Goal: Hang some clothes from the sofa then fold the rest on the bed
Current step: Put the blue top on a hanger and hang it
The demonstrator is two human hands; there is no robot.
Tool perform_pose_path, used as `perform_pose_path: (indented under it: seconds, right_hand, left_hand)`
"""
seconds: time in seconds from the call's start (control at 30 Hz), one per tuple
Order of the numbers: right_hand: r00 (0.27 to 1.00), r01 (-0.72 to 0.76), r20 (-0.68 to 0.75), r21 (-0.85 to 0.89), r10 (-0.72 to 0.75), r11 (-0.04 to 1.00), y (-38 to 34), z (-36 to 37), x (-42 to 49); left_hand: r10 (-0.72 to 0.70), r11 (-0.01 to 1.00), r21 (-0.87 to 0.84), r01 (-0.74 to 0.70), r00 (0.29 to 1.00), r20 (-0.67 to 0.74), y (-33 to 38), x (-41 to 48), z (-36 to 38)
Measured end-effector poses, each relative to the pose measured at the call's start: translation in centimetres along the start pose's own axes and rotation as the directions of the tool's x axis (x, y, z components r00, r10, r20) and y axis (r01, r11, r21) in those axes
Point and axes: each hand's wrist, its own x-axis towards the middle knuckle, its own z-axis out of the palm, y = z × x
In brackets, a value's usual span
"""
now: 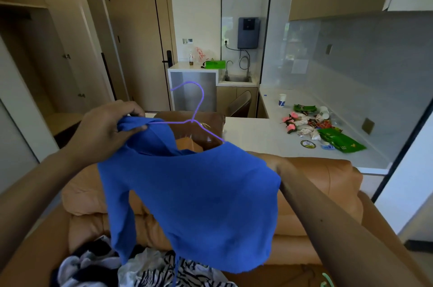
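Head view: left hand (pixel 110 127) pinches one bunched shoulder of the blue top (pixel 199 204) against the end of the purple wire hanger (pixel 198 101). The top is held up in the air over the tan sofa (pixel 316 183), half on the hanger. Right forearm (pixel 328 216) runs in behind the top; right hand hidden by the cloth, can't tell its grip. Striped clothes pile (pixel 150 268) lies on the sofa seat below. Wrappers (pixel 311 125) lie on the white counter (pixel 257 137) behind.

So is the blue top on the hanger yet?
Partly: one arm of the hanger is inside the blue top; the left hand grips bunched cloth at the other.
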Motion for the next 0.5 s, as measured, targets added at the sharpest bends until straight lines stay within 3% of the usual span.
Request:
perform_pose_path:
  seconds: [0.1,0.13,0.17,0.2,0.27,0.33,0.5]
  right_hand:
    - [0.99,0.142,0.013,-0.05,-0.142,0.989,-1.2,-0.1,-0.2]
    - [0.98,0.194,0.05,-0.001,-0.194,0.981,-1.4,-0.9,-0.1]
    - [0.97,0.229,0.041,0.158,-0.238,0.961,-1.5,-1.8,0.1]
    - [0.962,0.262,-0.002,0.287,-0.273,0.921,-1.7,-2.7,-0.3]
    - [0.931,0.364,-0.116,0.381,-0.347,0.85,-2.1,-4.5,-0.9]
    - [0.869,0.493,-0.229,0.332,-0.438,0.804,-2.7,-5.5,-1.4]
    - [0.7,0.674,-0.431,0.138,-0.569,0.726,-3.9,-6.6,-2.3]
  left_hand:
    - [-0.024,1.0,0.009,0.024,1.0,0.018,-0.8,-0.4,-0.2]
    - [-0.04,0.999,0.021,0.04,0.999,0.02,-1.2,-0.6,-0.3]
    - [-0.061,0.998,0.036,0.06,0.998,0.02,-1.6,-0.8,-0.5]
    - [-0.081,0.996,0.042,0.08,0.996,0.023,-2.1,-1.1,-0.6]
    - [-0.1,0.995,0.011,0.1,0.993,0.067,-2.8,-1.5,-0.8]
    - [-0.095,0.995,-0.012,0.097,0.99,0.106,-3.0,-1.5,-0.7]
    - [-0.12,0.992,-0.045,0.12,0.993,-0.002,-3.0,-0.5,-1.6]
